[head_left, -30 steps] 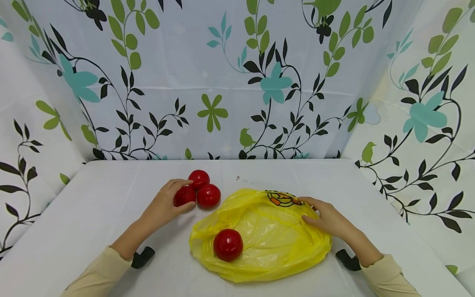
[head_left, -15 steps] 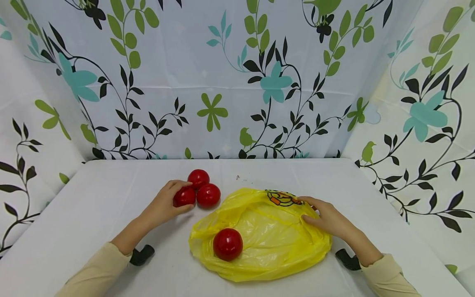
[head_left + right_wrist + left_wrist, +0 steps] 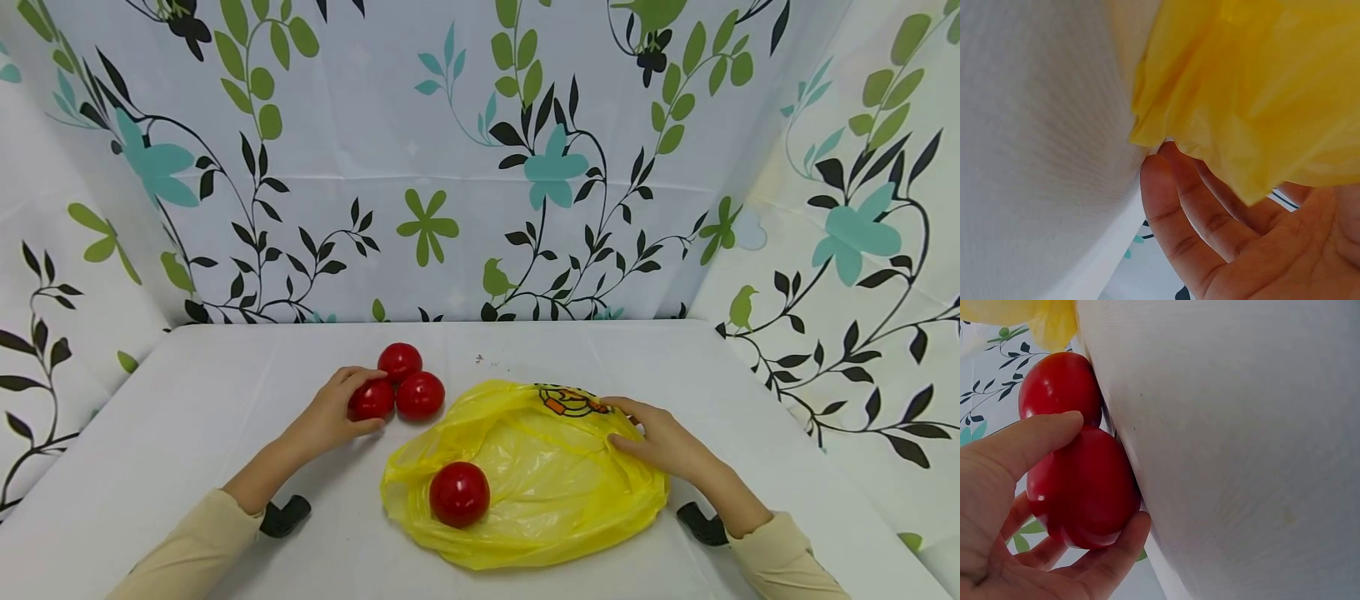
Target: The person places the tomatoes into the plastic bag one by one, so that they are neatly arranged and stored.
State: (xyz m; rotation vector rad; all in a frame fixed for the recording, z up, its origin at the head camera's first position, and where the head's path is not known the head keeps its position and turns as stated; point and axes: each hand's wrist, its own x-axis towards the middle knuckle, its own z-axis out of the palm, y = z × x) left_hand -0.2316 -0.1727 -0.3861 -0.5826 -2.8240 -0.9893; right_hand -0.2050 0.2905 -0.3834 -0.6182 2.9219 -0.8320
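Gripping one held fruit (image 3: 367, 401) (red, round) at table (image 3: 330, 350) level, the L hand (image 3: 327, 414) in the head view is spanning it from the left. Far fruit (image 3: 400, 363) and RH fruit (image 3: 420, 396) are clustering just beside it, prob. limiting roll. R hand (image 3: 651, 437) is holding the right rim of the yellow bag (image 3: 555, 500), thumb on the near side, fingers beyond, presumably to spread the mouth, since thin film is tending to slump. Loose fruit (image 3: 459, 494) is lying on the bag's near-left plastic, apparently within the mouth; its wt. is poss. anchoring that side.

L wrist view: thumb (image 3: 1035, 440) is pressing one side of the held fruit, fingertips (image 3: 1140, 528) are curling round the opposite side; opening is matching fruit width. Wide wrap is likely suiting the smooth, glossy skin. No gap is showing clearly beneath, so lift: cannot tell.

R wrist view: fingers (image 3: 1172, 219) are bending slightly, tips meeting the bag edge. Film is covering the thumb, so pinch tightness: cannot tell.
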